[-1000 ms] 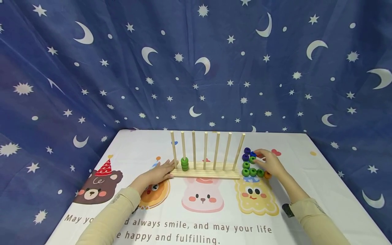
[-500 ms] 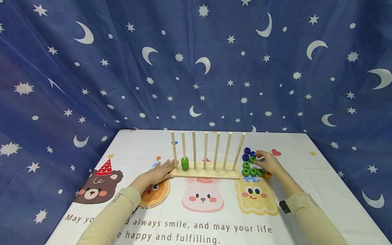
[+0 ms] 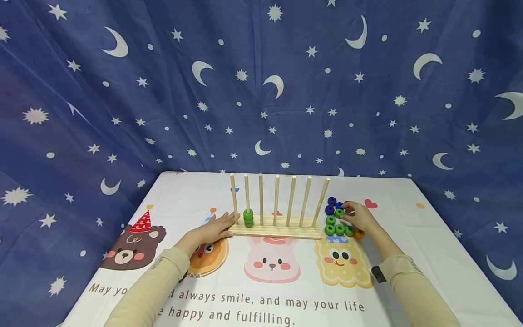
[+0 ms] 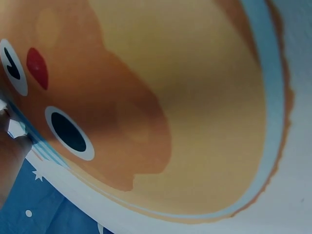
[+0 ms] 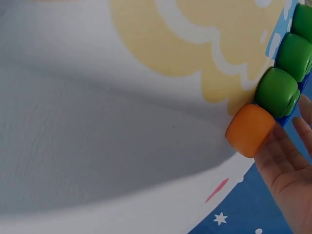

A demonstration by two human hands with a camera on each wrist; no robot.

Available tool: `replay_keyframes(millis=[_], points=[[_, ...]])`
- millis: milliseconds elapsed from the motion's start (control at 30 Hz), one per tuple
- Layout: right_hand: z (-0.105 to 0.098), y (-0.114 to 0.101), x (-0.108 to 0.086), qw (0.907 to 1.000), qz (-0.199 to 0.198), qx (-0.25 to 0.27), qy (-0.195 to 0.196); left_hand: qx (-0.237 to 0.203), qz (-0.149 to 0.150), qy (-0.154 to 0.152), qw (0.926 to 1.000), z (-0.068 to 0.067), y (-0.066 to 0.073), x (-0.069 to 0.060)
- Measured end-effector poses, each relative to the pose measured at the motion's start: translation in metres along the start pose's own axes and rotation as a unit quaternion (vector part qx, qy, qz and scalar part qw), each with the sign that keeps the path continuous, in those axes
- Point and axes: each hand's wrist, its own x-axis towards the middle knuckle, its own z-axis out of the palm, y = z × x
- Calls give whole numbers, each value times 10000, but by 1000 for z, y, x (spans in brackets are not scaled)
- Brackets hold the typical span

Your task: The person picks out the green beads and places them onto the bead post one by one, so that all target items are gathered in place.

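Cloth-draped play nook; starry blue backdrop, cartoon-print tablecloth

Over the past second, the sleeve behind the right hand has edged slightly left and farther off (the black device at its cuff moving along), while the head camera's view shifted, setting curtain and table slightly rightward.

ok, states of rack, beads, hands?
Rack: upright, one of seven pegs loaded
Green stack: on second peg from left
Loose greens: off pegs
Orange bead: off pegs
Purple beads: off pegs
Blue bead: off pegs
Left hand: fingers extended, at rack
Right hand: at loose greens, grip unclear
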Motion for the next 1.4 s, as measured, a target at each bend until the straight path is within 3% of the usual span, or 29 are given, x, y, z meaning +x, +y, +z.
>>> replay_keyframes(millis=[567, 1067, 1400], points=[[4, -3, 2, 9994, 90, -255, 222, 33, -56, -75, 10000, -3, 1, 1], [10, -16, 5, 9946, 809, -509, 402, 0, -127, -70, 9999, -3, 3, 1], [10, -18, 7, 9927, 985, -616, 336, -84, -146, -50, 9998, -2, 2, 0]])
